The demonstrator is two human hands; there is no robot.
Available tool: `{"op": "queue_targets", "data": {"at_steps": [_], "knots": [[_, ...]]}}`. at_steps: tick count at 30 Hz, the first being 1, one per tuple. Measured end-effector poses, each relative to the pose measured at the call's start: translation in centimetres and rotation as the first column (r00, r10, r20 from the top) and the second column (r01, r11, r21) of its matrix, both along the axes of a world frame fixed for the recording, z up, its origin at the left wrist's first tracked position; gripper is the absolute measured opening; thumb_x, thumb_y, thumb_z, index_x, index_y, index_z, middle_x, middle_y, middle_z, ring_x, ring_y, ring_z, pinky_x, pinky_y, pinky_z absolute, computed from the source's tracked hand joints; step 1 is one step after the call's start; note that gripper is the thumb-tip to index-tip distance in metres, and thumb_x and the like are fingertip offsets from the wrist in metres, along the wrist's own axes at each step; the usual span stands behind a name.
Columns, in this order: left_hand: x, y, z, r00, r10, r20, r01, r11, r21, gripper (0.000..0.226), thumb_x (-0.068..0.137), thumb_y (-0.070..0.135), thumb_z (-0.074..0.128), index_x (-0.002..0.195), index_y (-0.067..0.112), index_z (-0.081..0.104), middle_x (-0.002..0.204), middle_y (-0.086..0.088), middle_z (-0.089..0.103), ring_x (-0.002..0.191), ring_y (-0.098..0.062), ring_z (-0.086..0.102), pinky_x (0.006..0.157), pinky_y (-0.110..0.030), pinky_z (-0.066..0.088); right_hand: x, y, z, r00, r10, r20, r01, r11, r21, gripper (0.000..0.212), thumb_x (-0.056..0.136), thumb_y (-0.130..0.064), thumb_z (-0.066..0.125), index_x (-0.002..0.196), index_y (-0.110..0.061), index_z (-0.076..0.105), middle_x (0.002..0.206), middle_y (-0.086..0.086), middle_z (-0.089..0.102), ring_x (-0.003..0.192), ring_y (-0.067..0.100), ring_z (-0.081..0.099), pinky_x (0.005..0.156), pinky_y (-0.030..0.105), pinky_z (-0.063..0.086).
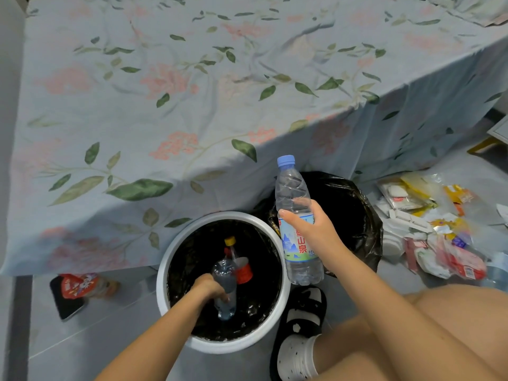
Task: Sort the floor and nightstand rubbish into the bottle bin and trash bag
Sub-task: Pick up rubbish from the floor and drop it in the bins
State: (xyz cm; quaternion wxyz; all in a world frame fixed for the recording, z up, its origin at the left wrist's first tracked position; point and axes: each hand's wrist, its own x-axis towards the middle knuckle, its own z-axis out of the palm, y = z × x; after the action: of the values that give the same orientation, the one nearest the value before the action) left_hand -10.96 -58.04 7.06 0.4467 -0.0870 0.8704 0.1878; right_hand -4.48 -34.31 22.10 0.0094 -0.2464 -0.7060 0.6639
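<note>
Reaching down inside the white bottle bin (162, 270), the left hand (209, 287) has its fingers wrapped round a clear bottle (226, 287) that stands nearly upright on the bin's black liner, beside a red-labelled bottle (239, 264) with a yellow cap already in there. Just right of the bin, above its rim, the right hand (309, 226) grips a blue-capped water bottle (295, 221) at the label, held upright. Behind that bottle, touching the bin's far right side, sits the black trash bag (354, 215). Further right of the bin, a heap of wrappers (434, 224) lies on the floor (96, 339); left of the bin, an orange-labelled bottle (88, 285) lies partly under the bed (165, 105) with a dark phone (66, 303).

Likely risks: the left arm fills much of the bin's mouth, so dropping the second bottle now could knock it off the rim onto the floor. The bag's mouth is so close that a careless release could put it in the wrong container.
</note>
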Motion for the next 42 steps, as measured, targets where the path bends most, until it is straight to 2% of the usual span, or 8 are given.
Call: {"op": "queue_targets", "data": {"at_steps": [9, 12, 15, 18, 24, 28, 31, 42], "knots": [[-3.0, 1.9, 9.2, 0.985, -0.166, -0.057, 0.168, 0.985, 0.047, 0.055, 0.076, 0.033, 0.078, 0.116, 0.007, 0.05, 0.111, -0.01, 0.061, 0.096, -0.022, 0.065, 0.066, -0.032, 0.059, 0.2, 0.1, 0.2, 1.0, 0.008, -0.007, -0.008, 0.999, -0.033, 0.046, 0.079, -0.041, 0.071, 0.12, -0.028, 0.053, 0.104, -0.003, 0.066, 0.088, 0.014, 0.069, 0.069, 0.024, 0.053], [-3.8, 4.0, 12.8, 0.956, 0.012, -0.293, 0.09, 0.939, 0.333, 0.048, 0.082, 0.042, 0.07, 0.119, 0.013, 0.059, 0.109, -0.003, 0.067, 0.087, -0.014, 0.063, 0.06, -0.025, 0.055, 0.2, -0.1, 0.0, 0.998, 0.063, 0.011, -0.063, 0.998, -0.006, 0.048, 0.08, -0.043, 0.071, 0.121, -0.03, 0.052, 0.108, -0.005, 0.064, 0.092, 0.012, 0.068, 0.071, 0.023, 0.052], [-3.4, 6.5, 16.9, 0.956, 0.192, -0.221, 0.004, 0.746, 0.666, 0.049, 0.086, 0.062, 0.054, 0.114, 0.023, 0.06, 0.112, 0.007, 0.065, 0.1, -0.007, 0.062, 0.081, -0.031, 0.056, 0.1, -0.7, -0.1, 0.993, 0.119, 0.015, -0.119, 0.993, -0.002, 0.044, 0.08, -0.041, 0.072, 0.119, -0.029, 0.053, 0.109, -0.002, 0.065, 0.092, 0.013, 0.068, 0.072, 0.023, 0.051], [-2.4, 8.3, 19.2, 0.979, 0.126, -0.162, 0.039, 0.659, 0.751, 0.041, 0.082, 0.066, 0.054, 0.105, 0.033, 0.06, 0.11, 0.012, 0.065, 0.101, -0.004, 0.062, 0.084, -0.033, 0.054, 0.0, -1.4, 0.1, 0.984, 0.176, -0.004, -0.176, 0.984, 0.001, 0.041, 0.082, -0.037, 0.071, 0.118, -0.027, 0.053, 0.11, -0.003, 0.065, 0.095, 0.01, 0.067, 0.075, 0.022, 0.051], [-1.4, 9.9, 17.6, 0.93, 0.266, -0.253, 0.018, 0.655, 0.755, 0.045, 0.068, 0.041, 0.083, 0.102, 0.025, 0.059, 0.097, 0.004, 0.073, 0.089, -0.009, 0.07, 0.079, -0.031, 0.058, 0.0, -1.7, 0.0, 0.967, 0.253, -0.009, -0.253, 0.967, -0.032, 0.04, 0.086, -0.033, 0.068, 0.123, -0.028, 0.055, 0.11, -0.002, 0.07, 0.098, 0.011, 0.069, 0.088, 0.031, 0.055], [-1.7, 8.6, 16.6, 0.909, 0.346, -0.233, -0.049, 0.644, 0.763, 0.049, 0.068, 0.038, 0.084, 0.105, 0.021, 0.059, 0.095, 0.004, 0.074, 0.087, -0.011, 0.071, 0.076, -0.034, 0.058, 0.2, -1.5, -0.1, 0.948, 0.316, 0.046, -0.313, 0.948, -0.056, 0.03, 0.087, -0.04, 0.065, 0.113, -0.026, 0.061, 0.102, -0.007, 0.071, 0.091, 0.004, 0.069, 0.073, 0.019, 0.052], [-2.4, 6.6, 15.6, 0.871, 0.431, -0.233, -0.109, 0.634, 0.766, 0.043, 0.068, 0.036, 0.084, 0.101, 0.023, 0.06, 0.093, 0.004, 0.072, 0.086, -0.012, 0.07, 0.075, -0.035, 0.057, -0.1, -1.2, -0.8, 0.942, 0.3, 0.153, -0.3, 0.954, -0.022, 0.029, 0.09, -0.05, 0.054, 0.103, -0.026, 0.066, 0.092, -0.008, 0.068, 0.078, 0.008, 0.063, 0.071, 0.025, 0.049], [-1.4, 2.4, 7.3, 0.914, 0.239, -0.329, -0.054, 0.874, 0.483, 0.055, 0.059, 0.033, 0.09, 0.103, 0.016, 0.061, 0.095, 0.005, 0.069, 0.09, -0.011, 0.067, 0.067, -0.018, 0.047, 0.3, -0.4, -1.8, 0.908, 0.249, 0.336, -0.33, 0.92, 0.21, 0.013, 0.089, -0.019, 0.056, 0.099, -0.021, 0.063, 0.1, 0.008, 0.069, 0.071, 0.012, 0.063, 0.059, 0.022, 0.052]]}}
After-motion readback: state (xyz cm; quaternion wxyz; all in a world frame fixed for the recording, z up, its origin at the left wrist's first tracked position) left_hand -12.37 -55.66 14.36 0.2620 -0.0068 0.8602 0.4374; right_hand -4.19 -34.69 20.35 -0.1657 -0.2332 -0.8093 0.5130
